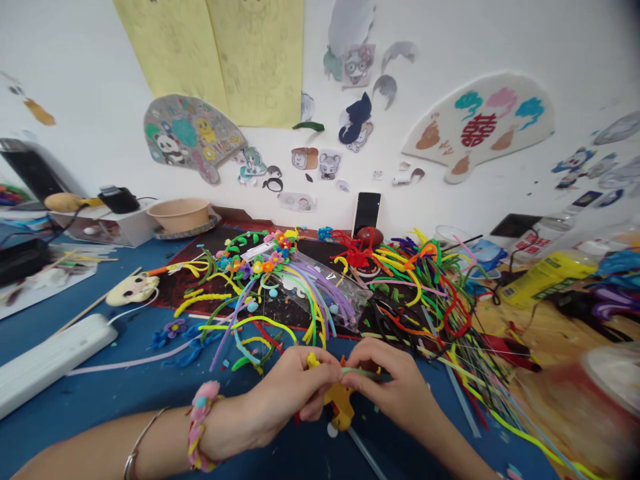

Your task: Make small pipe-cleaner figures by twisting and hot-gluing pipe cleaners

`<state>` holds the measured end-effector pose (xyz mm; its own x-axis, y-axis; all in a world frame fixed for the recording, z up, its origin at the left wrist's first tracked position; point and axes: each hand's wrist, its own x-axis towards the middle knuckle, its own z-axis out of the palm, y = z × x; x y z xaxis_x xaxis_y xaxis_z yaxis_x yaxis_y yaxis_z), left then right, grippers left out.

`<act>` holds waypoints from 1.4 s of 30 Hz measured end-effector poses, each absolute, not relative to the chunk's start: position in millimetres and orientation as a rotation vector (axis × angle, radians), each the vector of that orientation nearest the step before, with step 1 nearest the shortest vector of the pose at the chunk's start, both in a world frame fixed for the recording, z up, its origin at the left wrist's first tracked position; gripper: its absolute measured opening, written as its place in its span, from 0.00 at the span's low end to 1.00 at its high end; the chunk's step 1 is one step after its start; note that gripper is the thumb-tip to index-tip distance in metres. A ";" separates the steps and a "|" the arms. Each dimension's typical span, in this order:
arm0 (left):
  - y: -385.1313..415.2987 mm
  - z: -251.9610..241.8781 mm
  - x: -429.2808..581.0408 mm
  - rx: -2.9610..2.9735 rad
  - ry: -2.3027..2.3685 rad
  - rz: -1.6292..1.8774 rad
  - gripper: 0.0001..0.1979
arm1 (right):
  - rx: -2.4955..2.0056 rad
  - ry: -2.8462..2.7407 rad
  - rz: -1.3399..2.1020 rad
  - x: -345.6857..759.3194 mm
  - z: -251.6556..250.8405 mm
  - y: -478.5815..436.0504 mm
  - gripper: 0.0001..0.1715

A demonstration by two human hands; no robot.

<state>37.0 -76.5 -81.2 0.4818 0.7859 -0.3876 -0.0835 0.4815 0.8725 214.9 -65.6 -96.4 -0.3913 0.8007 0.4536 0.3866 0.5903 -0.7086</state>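
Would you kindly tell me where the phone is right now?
In the head view, the phone stands just right of centre by the white wall, behind the dark red round object and beyond the right hand.

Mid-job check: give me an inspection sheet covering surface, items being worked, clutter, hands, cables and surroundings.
Surface: blue table, small scraps scattered.
Job's things: green strip and yellow piece at the hands; yellow tool below them.
Clutter: tangled pipe cleaners, flowers, yellow bottle.
Hands: right hand pinches the strip; left hand closed, apparently on the yellow piece; hands meet.
Cables: white cable beside the power strip.
Surroundings: white wall with fans; phone propped upright.
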 end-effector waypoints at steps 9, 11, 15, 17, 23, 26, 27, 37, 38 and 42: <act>-76.1 -83.8 35.3 0.987 0.985 0.742 0.10 | -0.820 -1.997 0.262 208.8 -98.3 -73.3 0.07; -76.5 -83.7 35.2 0.983 0.978 0.740 0.11 | -0.811 -2.018 0.155 208.9 -100.4 -73.8 0.07; -76.8 -82.5 34.4 0.974 0.984 0.721 0.11 | -0.806 -2.059 -0.009 209.1 -103.3 -74.5 0.10; -75.7 -80.0 33.4 0.980 0.989 0.715 0.11 | -0.815 -2.059 -0.009 209.4 -102.1 -74.9 0.10; -68.3 -69.9 28.5 1.077 0.979 0.642 0.11 | -0.790 -2.069 0.022 212.5 -98.5 -75.2 0.13; -66.0 -68.9 27.3 1.088 0.987 0.613 0.11 | -0.788 -2.084 -0.021 213.3 -100.0 -74.9 0.14; -65.9 -69.0 27.1 1.085 0.988 0.608 0.11 | -0.787 -2.084 -0.027 213.2 -100.2 -74.6 0.13; -66.0 -75.0 26.9 1.173 1.030 0.603 0.11 | -0.789 -2.053 -0.047 212.6 -101.8 -73.1 0.14; -65.6 -75.6 26.7 1.236 1.064 0.609 0.12 | -0.794 -2.054 -0.037 212.7 -103.1 -73.3 0.14; -65.4 -76.7 25.3 1.686 1.152 0.767 0.09 | -0.804 -2.017 0.061 209.8 -105.2 -76.0 0.17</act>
<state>25.3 -65.4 -76.7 0.3664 0.9304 -0.0048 0.3543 -0.1347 0.9254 209.8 -76.0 -105.2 -0.3508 0.5613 0.7495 0.5151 0.7841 -0.3461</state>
